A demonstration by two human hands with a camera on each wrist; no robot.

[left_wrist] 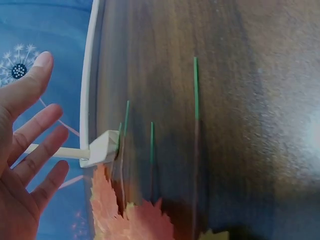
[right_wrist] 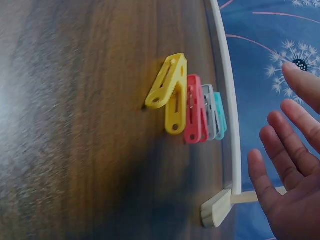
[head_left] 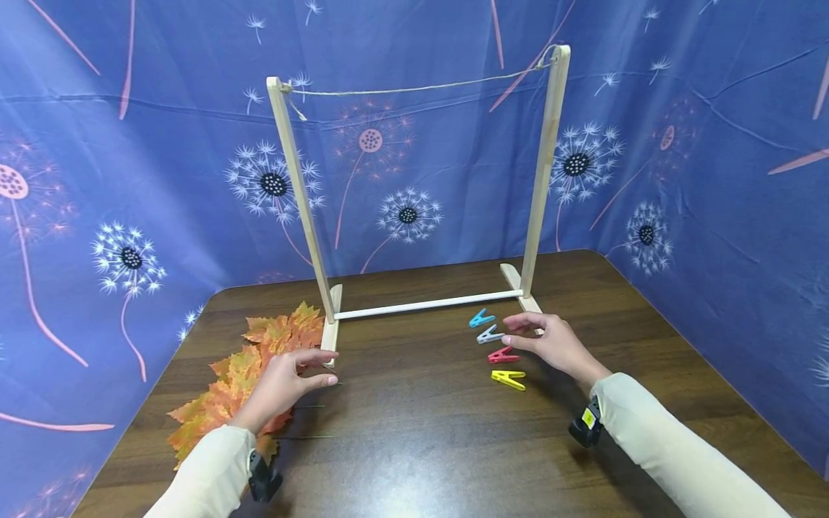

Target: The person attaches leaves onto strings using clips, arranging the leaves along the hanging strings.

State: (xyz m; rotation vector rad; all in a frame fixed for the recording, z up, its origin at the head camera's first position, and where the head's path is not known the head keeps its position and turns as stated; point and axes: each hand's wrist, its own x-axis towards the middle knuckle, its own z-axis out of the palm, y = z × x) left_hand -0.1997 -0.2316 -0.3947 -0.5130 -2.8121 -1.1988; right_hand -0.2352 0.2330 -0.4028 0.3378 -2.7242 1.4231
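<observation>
My left hand point(head_left: 285, 385) hovers over the stem ends of orange artificial maple leaves point(head_left: 227, 381), its fingers apart and holding nothing. In the left wrist view several thin green-tipped stems point(left_wrist: 196, 90) stick out from the leaves across the table. My right hand point(head_left: 550, 345) is just right of a row of clothespins, fingers loosely bent with nothing between them. The row runs from a blue clothespin point(head_left: 481, 318) through a grey clothespin point(head_left: 489, 334) and a red clothespin point(head_left: 502, 355) to a yellow clothespin point(head_left: 509, 379) nearest me. The right wrist view shows the yellow clothespin point(right_wrist: 172, 95) lying askew.
A wooden frame stands at the table's back, with a left post point(head_left: 301, 201), a right post point(head_left: 545, 173) and a white bottom rod point(head_left: 427, 305). Twine point(head_left: 414, 90) is strung between the post tops. Blue dandelion-print cloth point(head_left: 440, 144) hangs behind the brown table point(head_left: 401, 417).
</observation>
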